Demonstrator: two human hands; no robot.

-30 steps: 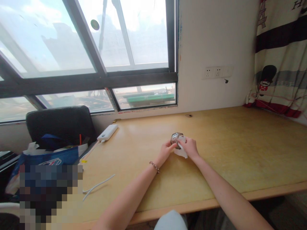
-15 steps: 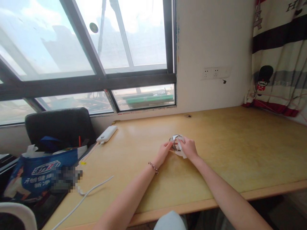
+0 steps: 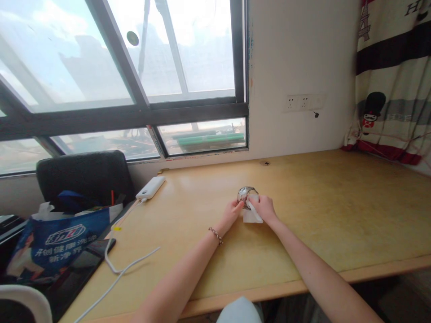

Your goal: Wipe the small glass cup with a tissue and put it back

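Observation:
A small shiny glass object (image 3: 245,194), rounded like a little cup, sits at the middle of the wooden desk (image 3: 336,211). My left hand (image 3: 232,212) grips its left side. My right hand (image 3: 266,208) presses a white tissue (image 3: 252,216) against its right side. The tissue's lower part hangs down onto the desk. A beaded bracelet (image 3: 216,234) circles my left wrist. Both forearms reach in from the bottom of the head view.
A white power bank (image 3: 150,187) lies at the desk's far left, its white cable (image 3: 117,271) trailing toward the near edge. A dark phone (image 3: 85,264) and a blue bag (image 3: 57,244) lie left, before a black chair (image 3: 84,177). Wall sockets (image 3: 305,102) and a curtain (image 3: 392,80) stand behind.
My right hand has shifted the tissue slightly on the glass object, and more tissue now rests on the desk. The view has swayed a little. My left hand keeps its grip.

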